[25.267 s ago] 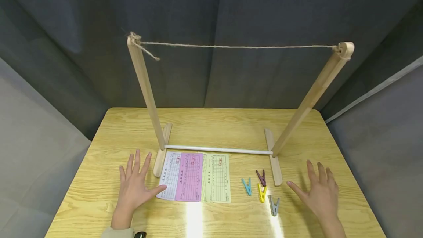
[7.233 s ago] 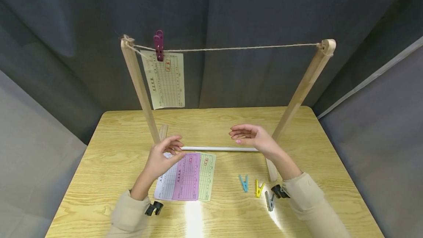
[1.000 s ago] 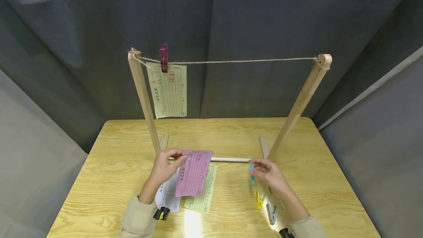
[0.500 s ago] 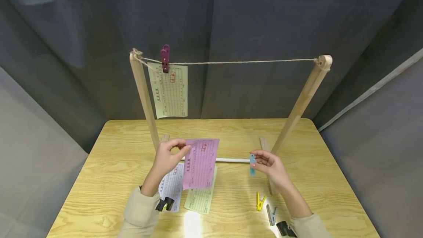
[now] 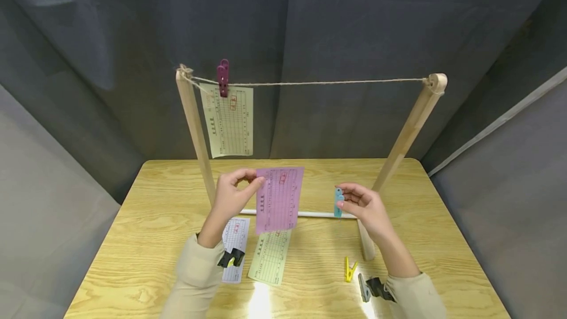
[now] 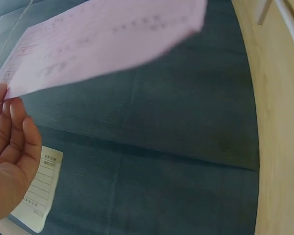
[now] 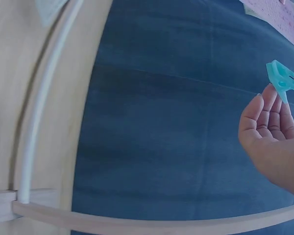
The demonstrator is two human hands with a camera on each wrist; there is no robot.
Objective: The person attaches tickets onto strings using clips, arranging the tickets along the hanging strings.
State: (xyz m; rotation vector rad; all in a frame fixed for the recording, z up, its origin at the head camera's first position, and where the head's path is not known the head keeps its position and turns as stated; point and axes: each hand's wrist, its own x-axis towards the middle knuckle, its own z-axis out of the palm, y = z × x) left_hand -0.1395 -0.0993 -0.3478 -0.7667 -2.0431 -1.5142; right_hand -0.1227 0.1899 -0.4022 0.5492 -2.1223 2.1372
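My left hand [image 5: 233, 194] pinches a pink paper form [image 5: 279, 201] by its upper left corner, raised above the table in front of the rack. In the left wrist view the pink form [image 6: 108, 44] spreads out from the thumb and fingertips. My right hand [image 5: 365, 209] pinches a light blue clothespin [image 5: 338, 203] upright between thumb and fingers; the right wrist view shows this clothespin [image 7: 284, 78] at the fingertips. Above both hands a twine line [image 5: 319, 83] runs between two wooden posts. A purple clothespin [image 5: 223, 79] clips a pale green form [image 5: 230, 122] to its left end.
On the table lie a white form [image 5: 235, 240], partly behind the left wrist, and a green form [image 5: 269, 260]. A yellow clothespin [image 5: 350, 269] and a grey clothespin [image 5: 364, 288] lie near the right wrist. A white bar [image 5: 319, 214] joins the rack's feet.
Over the last second both hands have risen from the table, the left carrying the pink form up and to the right, the right lifting the blue clothespin. The purple clothespin was clipped on earlier.
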